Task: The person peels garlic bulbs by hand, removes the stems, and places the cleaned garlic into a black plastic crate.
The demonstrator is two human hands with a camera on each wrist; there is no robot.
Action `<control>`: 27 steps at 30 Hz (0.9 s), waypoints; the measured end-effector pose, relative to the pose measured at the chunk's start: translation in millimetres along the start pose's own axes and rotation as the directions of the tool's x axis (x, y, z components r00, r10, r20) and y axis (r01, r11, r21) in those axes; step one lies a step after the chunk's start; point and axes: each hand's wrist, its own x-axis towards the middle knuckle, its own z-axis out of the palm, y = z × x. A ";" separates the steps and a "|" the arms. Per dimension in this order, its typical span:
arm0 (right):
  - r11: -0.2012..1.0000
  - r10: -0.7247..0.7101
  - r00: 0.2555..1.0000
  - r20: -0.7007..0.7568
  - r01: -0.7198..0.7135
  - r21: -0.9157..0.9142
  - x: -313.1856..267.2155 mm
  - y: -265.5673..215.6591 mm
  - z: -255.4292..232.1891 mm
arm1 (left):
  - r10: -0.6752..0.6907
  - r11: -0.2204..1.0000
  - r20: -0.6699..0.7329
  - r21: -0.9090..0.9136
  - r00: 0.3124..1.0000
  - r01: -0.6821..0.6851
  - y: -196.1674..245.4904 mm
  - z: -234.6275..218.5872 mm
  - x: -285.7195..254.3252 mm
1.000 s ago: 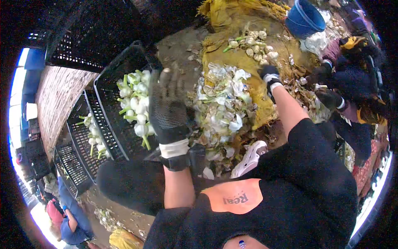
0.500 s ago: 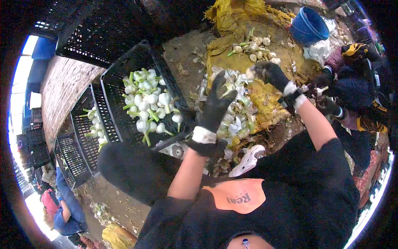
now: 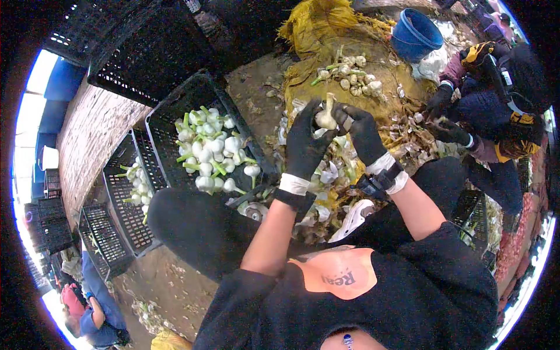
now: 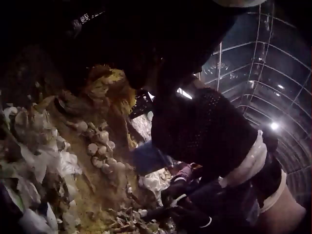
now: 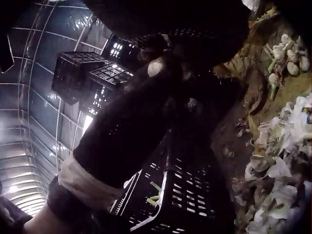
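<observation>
A garlic bulb [image 3: 325, 119] with a short upright stem is between the two gloved hands, above the peelings. My left hand [image 3: 306, 146] grips it from the left, thumb below it. From the right, my right hand [image 3: 366, 137] has its curled fingers against the bulb; a pale patch shows at those fingers. In the right wrist view the bulb [image 5: 157, 67] lies at the fingertips of my left hand [image 5: 129, 126]; the exact finger contacts are too dark to see. The left wrist view shows my right hand [image 4: 204, 136] from the side.
A black crate [image 3: 160, 131] of trimmed garlic stands at the left, with more crates beside it. Garlic bulbs [image 3: 359, 76] lie on yellow sacking [image 3: 303, 64] ahead, near a blue bucket [image 3: 415, 36]. Peelings [image 3: 329, 175] cover the ground before me. Another person works at the right.
My left hand has come from beside the crate to the middle. My right hand has drawn back from the garlic pile with a bulb, and the hands have met around it.
</observation>
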 end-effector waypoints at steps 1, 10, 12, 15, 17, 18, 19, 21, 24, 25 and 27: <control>0.995 -0.038 0.999 0.028 0.035 0.090 -3.6 -16.8 -1.0 | 0.063 0.998 -0.026 0.009 0.998 -0.063 2.9 -0.9 -1.6; 0.988 -0.097 0.994 0.049 0.102 -0.120 -8.0 -38.3 -5.3 | 0.113 0.990 0.127 0.071 0.985 -0.123 12.0 -7.7 2.2; 0.983 -0.078 0.995 0.062 0.087 -0.162 -12.4 -43.4 -9.2 | 0.175 0.977 0.105 0.105 0.979 -0.186 27.6 -10.5 -1.7; 0.980 -0.181 0.981 0.063 0.174 0.099 -7.6 -5.4 -16.2 | 0.127 0.992 0.136 0.003 0.983 -0.128 26.3 -7.7 -1.5; 0.974 -0.211 0.977 0.034 0.207 0.090 -6.9 4.2 -21.4 | 0.094 0.996 0.109 -0.019 0.990 -0.093 29.5 -4.3 -2.1; 0.974 -0.210 0.977 0.029 0.207 0.090 -8.7 0.0 -23.6 | 0.077 0.997 0.098 -0.032 0.992 -0.075 22.3 1.0 -1.8; 0.982 -0.146 0.988 0.042 0.139 0.125 -11.4 -8.9 -26.6 | 0.060 0.997 0.088 -0.044 0.994 -0.057 15.1 6.3 -1.4; 0.965 -0.102 0.994 0.030 0.092 0.244 -13.3 -14.4 -25.9 | -0.017 0.958 0.073 -0.283 0.997 0.037 -14.0 18.3 2.2; 0.978 -0.210 0.976 0.050 0.210 -0.010 -10.4 -8.7 -20.9 | 0.199 0.951 0.070 0.229 0.978 -0.210 48.8 1.4 -4.0; 0.971 -0.223 0.974 0.040 0.225 -0.074 -14.2 -12.1 -21.5 | 0.202 0.941 0.101 0.257 0.974 -0.222 46.2 2.1 -5.6; 0.985 -0.168 0.985 0.036 0.169 -0.027 -16.9 -10.7 -25.9 | 0.210 0.948 0.115 0.217 0.971 -0.231 46.3 3.6 -6.1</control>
